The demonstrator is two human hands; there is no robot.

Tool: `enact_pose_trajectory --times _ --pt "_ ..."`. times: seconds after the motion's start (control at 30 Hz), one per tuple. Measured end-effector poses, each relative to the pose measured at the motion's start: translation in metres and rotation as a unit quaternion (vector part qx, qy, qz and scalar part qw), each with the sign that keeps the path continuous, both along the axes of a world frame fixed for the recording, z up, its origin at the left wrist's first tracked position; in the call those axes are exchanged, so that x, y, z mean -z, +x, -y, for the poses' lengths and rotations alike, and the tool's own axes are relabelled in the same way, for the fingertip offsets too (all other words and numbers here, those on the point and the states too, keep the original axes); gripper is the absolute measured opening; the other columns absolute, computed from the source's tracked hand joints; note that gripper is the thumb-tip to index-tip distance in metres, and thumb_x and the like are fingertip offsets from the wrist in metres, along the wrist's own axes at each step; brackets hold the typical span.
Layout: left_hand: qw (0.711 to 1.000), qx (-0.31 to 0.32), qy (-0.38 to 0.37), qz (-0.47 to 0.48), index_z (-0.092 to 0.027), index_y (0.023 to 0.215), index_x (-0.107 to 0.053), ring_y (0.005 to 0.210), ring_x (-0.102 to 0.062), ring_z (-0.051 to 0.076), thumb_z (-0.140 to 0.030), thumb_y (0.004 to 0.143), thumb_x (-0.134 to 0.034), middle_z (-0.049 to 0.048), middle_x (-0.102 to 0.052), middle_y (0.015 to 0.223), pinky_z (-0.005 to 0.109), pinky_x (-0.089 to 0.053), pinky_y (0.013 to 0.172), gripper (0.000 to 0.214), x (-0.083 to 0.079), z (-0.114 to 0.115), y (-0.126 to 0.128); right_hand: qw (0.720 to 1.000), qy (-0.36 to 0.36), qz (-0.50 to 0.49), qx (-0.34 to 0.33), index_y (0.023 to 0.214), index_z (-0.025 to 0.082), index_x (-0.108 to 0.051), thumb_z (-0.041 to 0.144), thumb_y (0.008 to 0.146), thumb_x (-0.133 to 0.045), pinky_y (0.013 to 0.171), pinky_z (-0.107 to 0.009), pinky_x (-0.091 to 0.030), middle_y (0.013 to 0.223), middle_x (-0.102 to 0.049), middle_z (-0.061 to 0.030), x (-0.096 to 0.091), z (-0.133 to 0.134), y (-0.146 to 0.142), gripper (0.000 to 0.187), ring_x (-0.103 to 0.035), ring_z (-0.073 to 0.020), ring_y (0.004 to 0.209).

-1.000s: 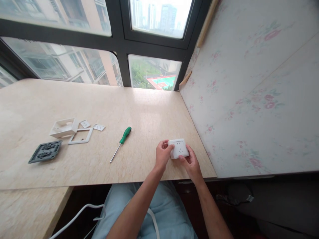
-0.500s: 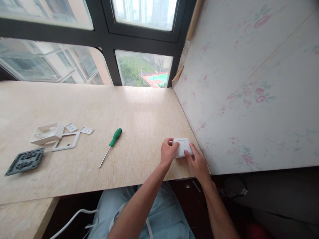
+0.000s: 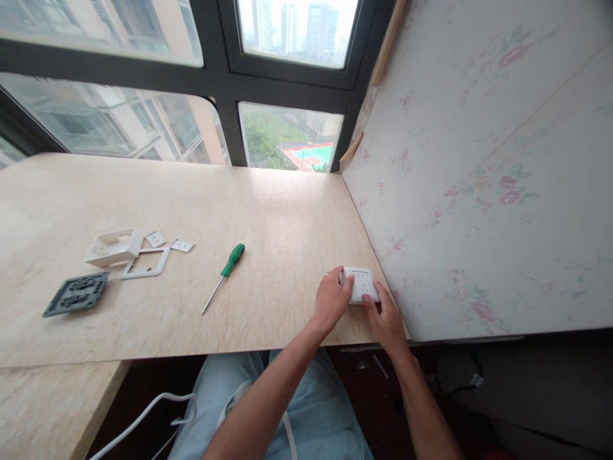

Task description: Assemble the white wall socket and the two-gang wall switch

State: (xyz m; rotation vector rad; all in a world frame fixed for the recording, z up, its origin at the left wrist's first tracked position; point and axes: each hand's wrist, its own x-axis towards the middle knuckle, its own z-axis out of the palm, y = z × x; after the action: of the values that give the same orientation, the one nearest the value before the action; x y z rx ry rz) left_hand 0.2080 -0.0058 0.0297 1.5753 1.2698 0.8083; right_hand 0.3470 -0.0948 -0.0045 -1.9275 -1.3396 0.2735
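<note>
Between my two hands is a white wall socket (image 3: 360, 285), its slotted face turned up, close to the right end of the counter. My left hand (image 3: 332, 298) grips its left side, with the thumb on the edge of the face. On the right side and lower edge, my right hand (image 3: 384, 316) is closed round it, thumb pressing near the lower slots. The socket's underside is hidden. Further left, a screwdriver (image 3: 224, 276) with a green handle lies on the counter, apart from both hands.
On the left of the stone counter (image 3: 268, 223) lie a white back box (image 3: 112, 248), a white frame (image 3: 146, 276), two small white cover plates (image 3: 182, 245) and a grey socket plate (image 3: 76, 294). A flowered wall (image 3: 431, 160) bounds the right side. A white cable (image 3: 143, 414) hangs below the front edge.
The view has shifted a little, so everything on the counter appears further right. Both hands stay on the socket, and its face shows more squarely now.
</note>
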Motion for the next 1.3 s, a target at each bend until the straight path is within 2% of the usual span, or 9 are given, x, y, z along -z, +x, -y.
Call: enact_pose_trajectory --times 0.13,0.23,0.3,0.43,0.6,0.73,0.93,1.1,1.3 --pt "0.998 0.009 0.044 -0.045 -0.013 0.110 -0.068 0.113 -0.063 0.032 -0.028 0.091 -0.058 0.0178 -0.071 0.112 0.048 -0.049 0.100 0.026 0.001 0.003 -0.002 0.999 0.035 0.014 -0.025 0.140 0.013 -0.055 0.067 0.092 -0.051 0.113 -0.057 -0.045 0.146 -0.058 -0.0220 0.006 -0.001 0.002 0.072 -0.055 -0.0355 0.136" --pt "0.995 0.016 0.080 -0.057 -0.010 0.131 -0.058 0.121 -0.059 0.031 -0.027 0.094 -0.055 0.0198 -0.067 0.125 0.048 -0.047 0.105 0.041 0.007 0.006 -0.005 0.998 0.039 0.034 -0.044 0.142 0.014 -0.053 0.065 0.094 -0.050 0.115 -0.059 -0.042 0.148 -0.055 -0.0218 0.005 -0.006 0.006 0.071 -0.052 -0.0351 0.139" --pt "0.989 0.034 0.132 -0.066 -0.010 0.143 -0.048 0.128 -0.057 0.030 -0.030 0.097 -0.053 0.0203 -0.062 0.136 0.047 -0.046 0.108 0.050 0.013 0.009 -0.009 0.997 0.033 0.042 -0.056 0.146 0.016 -0.049 0.064 0.095 -0.049 0.116 -0.059 -0.040 0.151 -0.052 -0.0204 0.003 -0.010 0.008 0.070 -0.048 -0.0344 0.142" --pt "0.966 0.090 0.216 -0.106 -0.010 0.145 -0.046 0.136 -0.052 0.031 -0.038 0.100 -0.051 0.0210 -0.054 0.148 0.049 -0.044 0.113 0.053 0.020 0.010 -0.019 0.996 0.031 0.054 -0.069 0.149 0.016 -0.047 0.064 0.096 -0.047 0.117 -0.059 -0.039 0.152 -0.051 -0.0196 0.004 -0.018 0.010 0.071 -0.048 -0.0342 0.142" --pt "0.946 0.104 0.238 -0.195 -0.009 0.142 -0.049 0.136 -0.053 0.033 -0.043 0.102 -0.047 0.0217 -0.056 0.146 0.048 -0.046 0.110 0.053 0.016 0.009 -0.023 0.995 0.034 0.074 -0.056 0.146 0.015 -0.050 0.064 0.098 -0.043 0.109 -0.059 -0.046 0.143 -0.060 -0.0206 0.008 -0.022 0.007 0.070 -0.058 -0.0353 0.131" --pt "0.934 0.110 0.240 -0.242 -0.007 0.146 -0.045 0.134 -0.055 0.033 -0.040 0.104 -0.041 0.0215 -0.056 0.147 0.047 -0.050 0.103 0.053 0.011 0.013 -0.019 0.993 0.021 0.103 -0.054 0.146 0.012 -0.050 0.064 0.099 -0.039 0.106 -0.058 -0.048 0.140 -0.062 -0.0224 0.004 -0.023 0.005 0.071 -0.061 -0.0359 0.127" --pt "0.925 0.109 0.245 -0.270 -0.006 0.146 -0.045 0.133 -0.057 0.031 -0.036 0.104 -0.042 0.0217 -0.056 0.147 0.044 -0.050 0.102 0.052 0.009 0.015 -0.015 0.990 0.001 0.132 -0.056 0.146 0.011 -0.049 0.064 0.099 -0.038 0.108 -0.058 -0.047 0.144 -0.059 -0.0237 0.000 -0.024 0.006 0.072 -0.059 -0.0363 0.131" --pt "0.922 0.111 0.243 -0.281 -0.006 0.145 -0.045 0.131 -0.058 0.030 -0.034 0.103 -0.043 0.0220 -0.056 0.147 0.041 -0.050 0.099 0.050 0.006 0.013 -0.015 0.990 0.024 0.130 -0.042 0.147 0.012 -0.049 0.061 0.100 -0.037 0.106 -0.059 -0.047 0.144 -0.059 -0.0229 0.007 -0.023 0.003 0.069 -0.059 -0.0359 0.129" --pt "0.914 0.131 0.259 -0.285 -0.002 0.143 -0.048 0.128 -0.059 0.035 -0.035 0.102 -0.046 0.0261 -0.056 0.145 0.045 -0.052 0.094 0.053 0.003 0.012 -0.017 0.991 0.040 0.121 -0.028 0.145 0.017 -0.051 0.059 0.100 -0.040 0.104 -0.057 -0.049 0.139 -0.064 -0.0194 0.010 -0.024 0.001 0.063 -0.062 -0.0336 0.124"
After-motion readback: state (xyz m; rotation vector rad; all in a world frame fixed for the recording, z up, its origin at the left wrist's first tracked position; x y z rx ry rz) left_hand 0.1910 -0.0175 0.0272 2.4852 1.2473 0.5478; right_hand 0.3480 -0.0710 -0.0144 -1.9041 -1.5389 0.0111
